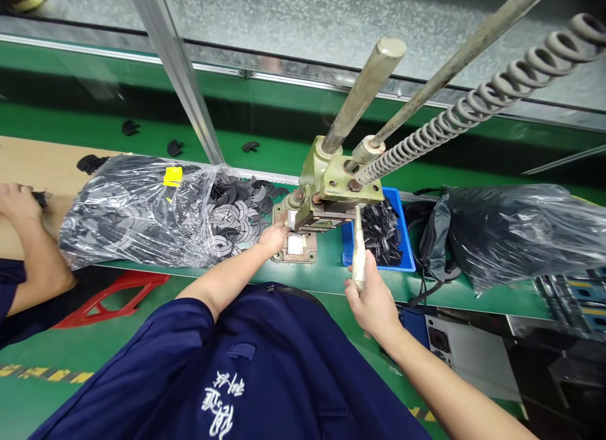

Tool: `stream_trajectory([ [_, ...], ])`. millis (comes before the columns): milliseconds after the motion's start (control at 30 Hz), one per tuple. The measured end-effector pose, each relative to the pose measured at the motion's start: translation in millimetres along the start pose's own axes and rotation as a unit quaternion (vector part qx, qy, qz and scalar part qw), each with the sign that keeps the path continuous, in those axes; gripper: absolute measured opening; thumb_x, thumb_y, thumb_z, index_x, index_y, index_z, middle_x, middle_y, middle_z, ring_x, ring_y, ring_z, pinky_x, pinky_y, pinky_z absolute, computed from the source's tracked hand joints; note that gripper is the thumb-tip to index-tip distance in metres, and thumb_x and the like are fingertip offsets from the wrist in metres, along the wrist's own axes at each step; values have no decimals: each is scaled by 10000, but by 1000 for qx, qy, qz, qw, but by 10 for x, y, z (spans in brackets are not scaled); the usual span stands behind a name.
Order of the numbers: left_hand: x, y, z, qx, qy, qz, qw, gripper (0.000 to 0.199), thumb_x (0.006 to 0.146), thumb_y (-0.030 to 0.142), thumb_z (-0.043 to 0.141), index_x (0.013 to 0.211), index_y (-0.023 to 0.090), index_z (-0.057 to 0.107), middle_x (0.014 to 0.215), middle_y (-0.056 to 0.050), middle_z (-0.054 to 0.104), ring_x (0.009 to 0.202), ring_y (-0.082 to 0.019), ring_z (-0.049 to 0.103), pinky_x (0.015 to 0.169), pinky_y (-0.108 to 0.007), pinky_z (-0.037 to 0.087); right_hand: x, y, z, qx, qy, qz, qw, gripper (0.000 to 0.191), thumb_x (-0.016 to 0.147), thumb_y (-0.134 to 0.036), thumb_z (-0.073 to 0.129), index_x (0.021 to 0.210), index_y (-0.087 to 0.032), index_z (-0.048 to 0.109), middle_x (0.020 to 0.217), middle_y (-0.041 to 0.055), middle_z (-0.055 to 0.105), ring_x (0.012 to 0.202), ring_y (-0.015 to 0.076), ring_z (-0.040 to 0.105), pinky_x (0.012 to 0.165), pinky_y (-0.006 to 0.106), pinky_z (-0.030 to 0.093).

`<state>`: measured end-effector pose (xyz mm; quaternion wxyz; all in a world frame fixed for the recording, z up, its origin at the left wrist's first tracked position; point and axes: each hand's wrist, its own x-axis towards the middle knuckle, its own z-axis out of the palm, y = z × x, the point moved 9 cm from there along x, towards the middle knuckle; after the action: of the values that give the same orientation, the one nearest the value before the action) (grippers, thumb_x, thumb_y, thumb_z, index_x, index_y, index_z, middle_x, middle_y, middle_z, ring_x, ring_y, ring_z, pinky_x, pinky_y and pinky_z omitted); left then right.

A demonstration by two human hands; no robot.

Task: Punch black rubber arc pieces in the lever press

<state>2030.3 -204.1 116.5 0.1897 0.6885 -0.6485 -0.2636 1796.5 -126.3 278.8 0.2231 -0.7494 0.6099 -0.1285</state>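
Right hand [372,304]: fingers curled shut around a pale tapered handle [358,260], which rises from the fist to just under the head of a green cast-iron hand press [331,181].

Left hand [273,238]: fingers reach forward, the tips at the press's lower tooling and just beside a white square pad [296,244] on the press base [307,257]. Cannot tell whether this hand has hold of anything.

Just right of the handle: a blue tray [403,257] heaped with black cut strips [381,231]. Farther right: a black bag [434,244] and a black-filled plastic bag [514,231].

Left of the left hand: black rings [237,216] lie against a clear plastic bag [137,213] of similar rings, bearing a yellow label [173,176]. All rest on a green table [331,279].

Far left, a co-worker's hand [16,203] holds a small black piece [40,199].
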Motion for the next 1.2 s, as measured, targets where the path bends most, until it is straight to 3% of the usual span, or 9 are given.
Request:
stream_trajectory([
  [167,-245,-40,-192,19,52,-16,998,362,929,301,437,1252,196,562,1154,-103,579,1048,-225,568,921,-305,448,5,-2,-25,-4,4,-5,1000,738,824,-323,460,1484,-99,213,1131,141,650,1022,277,630,875,400,504],
  [400,-632,-813,-514,77,61,-136,986,268,881,248,510,1099,174,649,1104,-111,576,1019,-224,574,957,-309,437,14,3,-20,-4,13,-11,1000,736,829,-345,471,1489,-156,206,1128,104,662,983,278,640,840,398,507],
  [467,-651,-935,-610,102,62,-143,982,272,877,239,507,1097,161,647,1098,-120,566,1023,-229,569,967,-315,428,13,6,-22,-6,7,1,1000,727,828,-352,470,1485,-175,214,1124,92,666,953,271,647,817,387,511],
  [600,-550,-830,-618,129,41,-119,984,276,865,278,524,1083,154,638,1084,-139,567,1051,-267,557,949,-355,438,10,-8,-38,-7,0,20,1000,716,821,-357,462,1471,-158,238,1111,99,667,938,270,650,817,386,507],
  [800,-470,-493,-164,135,-84,-119,980,468,747,309,681,1162,119,578,1207,-212,508,1065,-336,566,926,-421,443,15,-27,-31,2,12,2,1000,715,826,-368,474,1470,-163,241,1100,107,677,918,284,657,787,394,508],
  [967,-407,-516,-47,149,-76,-92,982,285,846,126,473,1085,123,629,1188,-194,515,1081,-302,561,927,-406,441,10,2,-17,-2,8,5,1000,716,820,-365,468,1471,-177,239,1103,103,669,920,279,652,778,391,511],
  [1067,-370,-582,-15,149,-79,-70,983,267,829,89,465,1006,134,660,1171,-178,534,1095,-287,548,949,-396,433,8,-14,-35,-6,15,-3,1000,709,819,-358,464,1467,-167,250,1079,110,669,895,275,655,751,382,516],
  [1200,-353,-610,-175,51,5,-64,997,174,835,169,513,890,160,678,1100,-125,578,1110,-247,530,1000,-355,412,10,-22,-38,-2,17,-8,1000,703,816,-340,461,1465,-174,251,1071,99,675,877,265,657,752,379,516],
])
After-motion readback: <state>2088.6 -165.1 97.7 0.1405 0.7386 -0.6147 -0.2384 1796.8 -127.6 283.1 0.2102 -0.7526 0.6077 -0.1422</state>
